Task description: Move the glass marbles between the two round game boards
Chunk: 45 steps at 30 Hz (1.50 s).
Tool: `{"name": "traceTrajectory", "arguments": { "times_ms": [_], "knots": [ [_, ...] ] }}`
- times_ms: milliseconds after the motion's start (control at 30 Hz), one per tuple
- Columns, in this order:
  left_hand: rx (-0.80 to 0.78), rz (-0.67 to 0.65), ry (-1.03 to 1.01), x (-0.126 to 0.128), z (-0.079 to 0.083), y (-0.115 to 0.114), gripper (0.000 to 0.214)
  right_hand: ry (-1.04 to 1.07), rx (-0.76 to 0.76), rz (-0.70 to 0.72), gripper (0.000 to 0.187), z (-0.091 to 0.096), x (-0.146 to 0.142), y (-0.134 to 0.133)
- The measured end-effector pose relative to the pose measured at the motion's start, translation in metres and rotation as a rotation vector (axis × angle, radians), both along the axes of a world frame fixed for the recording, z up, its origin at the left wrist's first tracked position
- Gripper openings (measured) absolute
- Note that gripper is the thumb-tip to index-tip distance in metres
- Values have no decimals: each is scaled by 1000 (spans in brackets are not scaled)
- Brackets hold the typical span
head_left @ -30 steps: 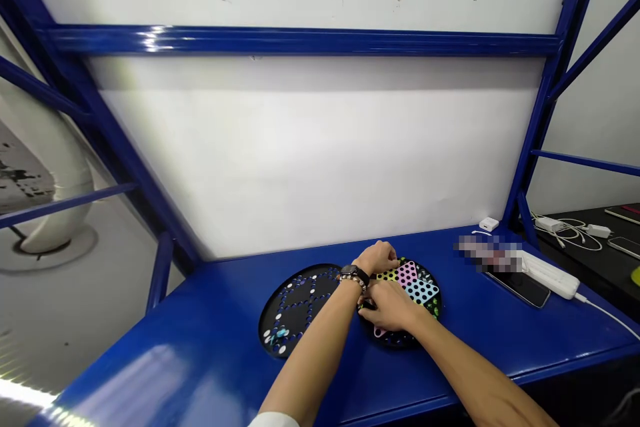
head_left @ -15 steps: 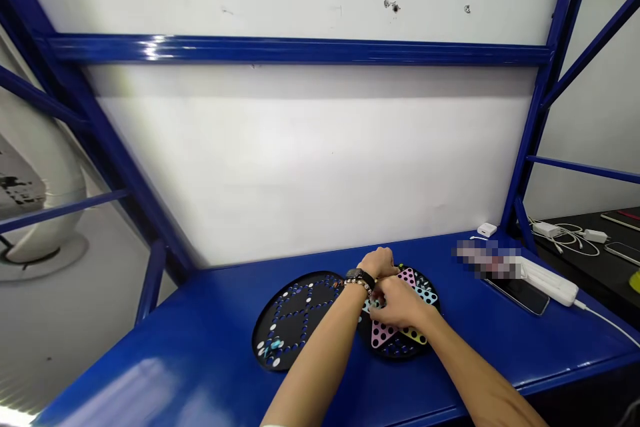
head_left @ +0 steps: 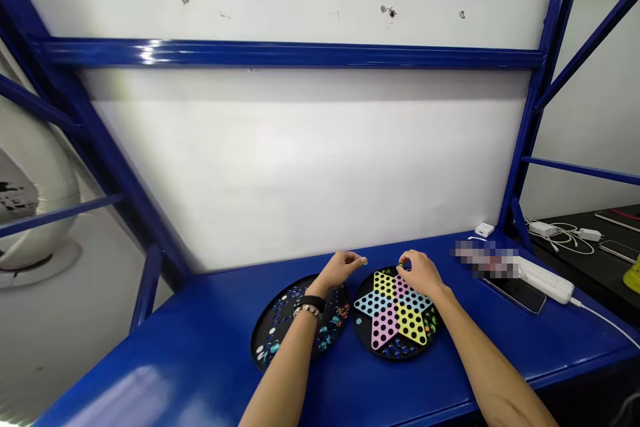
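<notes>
A round black Chinese checkers board (head_left: 359,339) lies flat on the blue table, its star patterned in pink, yellow and light blue with dark holes. Blue marbles (head_left: 399,349) fill the pocket at its near edge, and green and orange ones (head_left: 431,327) lie at its right. My left hand (head_left: 336,271) hovers over the gap at the boards' far side, pinching a small greenish marble (head_left: 365,261). At the star's far tip, my right hand (head_left: 421,273) is closed in a pinch on a small marble (head_left: 401,265). My left forearm covers part of the second board.
The second round black board (head_left: 260,327), left of the star, holds teal and orange marbles and white dots. To the right are a phone (head_left: 520,295), a white power strip (head_left: 547,280) and a small white case (head_left: 484,229). Blue metal posts frame the table.
My hands have separated from where they met above the star. The left went left, the right slightly right and toward the far rim. Most of the star is now uncovered.
</notes>
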<state>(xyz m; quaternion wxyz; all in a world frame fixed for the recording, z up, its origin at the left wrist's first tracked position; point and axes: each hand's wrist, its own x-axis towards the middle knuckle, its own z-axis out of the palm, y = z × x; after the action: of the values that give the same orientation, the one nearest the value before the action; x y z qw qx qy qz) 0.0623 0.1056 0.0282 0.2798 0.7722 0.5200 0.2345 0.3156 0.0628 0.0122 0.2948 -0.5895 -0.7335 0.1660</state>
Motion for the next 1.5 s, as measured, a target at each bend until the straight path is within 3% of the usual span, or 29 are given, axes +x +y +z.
{"name": "traceTrajectory", "arguments": {
  "times_ms": [200, 333, 433, 567, 700, 833, 1000, 1100, 1233, 1333, 1500],
  "knots": [
    [-61, 106, 34, -58, 4, -29, 57, 63, -26, 30, 18, -2, -7, 0],
    [-137, 26, 81, -76, 1, -42, 45, 112, -11, 53, 20, -2, -13, -1],
    [-125, 13, 18, -71, 2, -47, 44, 141, 0, 117, 21, 0, -26, -6],
    [-6, 55, -129, -45, 14, -58, 47, 170, 51, 221, 20, 4, -52, -20],
    [-63, -158, -216, -10, 20, -71, 44, 189, 171, 299, 13, 3, -71, -31],
    [-89, -208, -236, 7, 17, -75, 43, 267, 235, 325, 21, -1, -76, -35],
    [-13, -79, -180, -9, 13, -68, 39, 233, 237, 330, 25, 3, -67, -34],
    [57, 39, -37, -28, 10, -66, 34, 133, 185, 182, 26, 8, -48, -22],
    [14, 46, 25, -44, 8, -66, 33, -88, -16, 25, 25, 12, -20, 1],
    [45, 71, 4, -44, 10, -68, 36, -259, -106, 101, 26, 14, -16, 11],
    [84, 77, 1, -39, 16, -71, 38, -414, -130, 157, 19, 15, -39, 9]
  ]
}}
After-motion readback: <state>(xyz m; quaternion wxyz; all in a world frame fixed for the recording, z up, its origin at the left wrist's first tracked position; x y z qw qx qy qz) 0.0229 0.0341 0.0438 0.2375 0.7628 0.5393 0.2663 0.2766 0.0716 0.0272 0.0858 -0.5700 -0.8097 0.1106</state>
